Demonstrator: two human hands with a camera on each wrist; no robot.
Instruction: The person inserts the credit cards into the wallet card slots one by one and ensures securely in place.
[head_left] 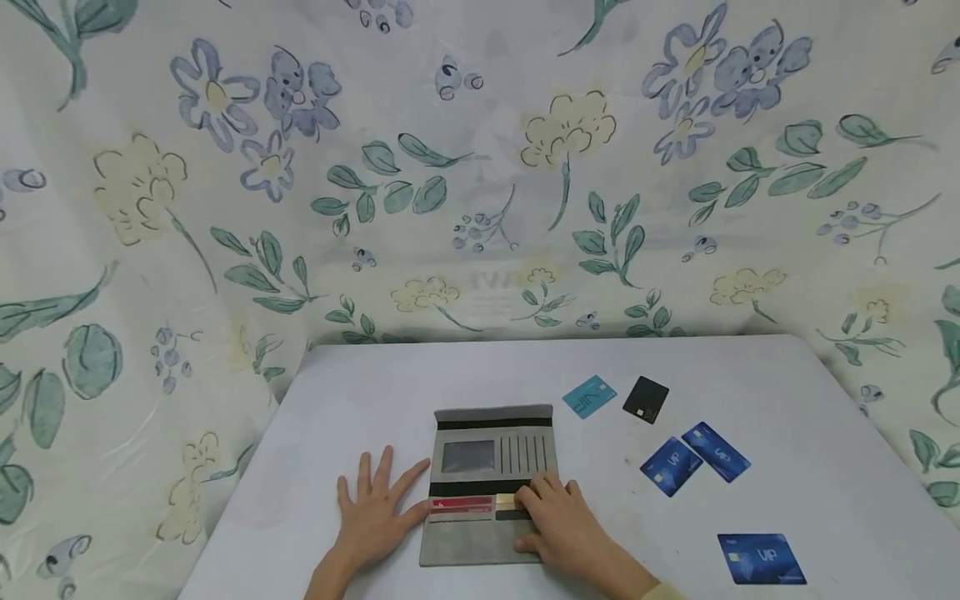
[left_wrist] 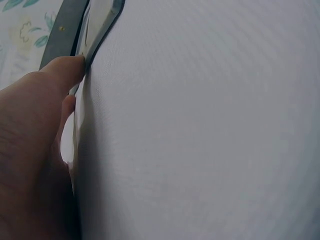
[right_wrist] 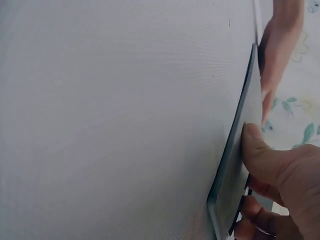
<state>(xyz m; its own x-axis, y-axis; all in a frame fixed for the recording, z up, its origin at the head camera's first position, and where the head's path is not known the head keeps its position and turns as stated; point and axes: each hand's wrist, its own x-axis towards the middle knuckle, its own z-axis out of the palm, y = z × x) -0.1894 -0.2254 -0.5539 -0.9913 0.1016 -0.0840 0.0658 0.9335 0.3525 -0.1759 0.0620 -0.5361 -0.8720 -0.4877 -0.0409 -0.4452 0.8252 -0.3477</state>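
Note:
A grey wallet [head_left: 480,542] lies unfolded on the white table, with a clear window and card slots in its upper half. Red cards [head_left: 461,503] show in its lower left slots, and a gold card [head_left: 504,502] in the right slot. My left hand [head_left: 372,521] lies spread at the left, thumb touching the wallet's edge. Over the lower right part, my right hand [head_left: 558,525] has bent fingers at the gold card and its thumb on the wallet. In the right wrist view that thumb [right_wrist: 255,142] rests on the grey cover; what the fingertips hold is hidden.
To the wallet's right lie a teal card [head_left: 589,397], a black card [head_left: 646,400] and two touching blue cards [head_left: 671,467]. Another blue card [head_left: 762,559] sits nearer the front. Flower-patterned sheeting [head_left: 480,183] stands behind the table [head_left: 360,383] and along its sides.

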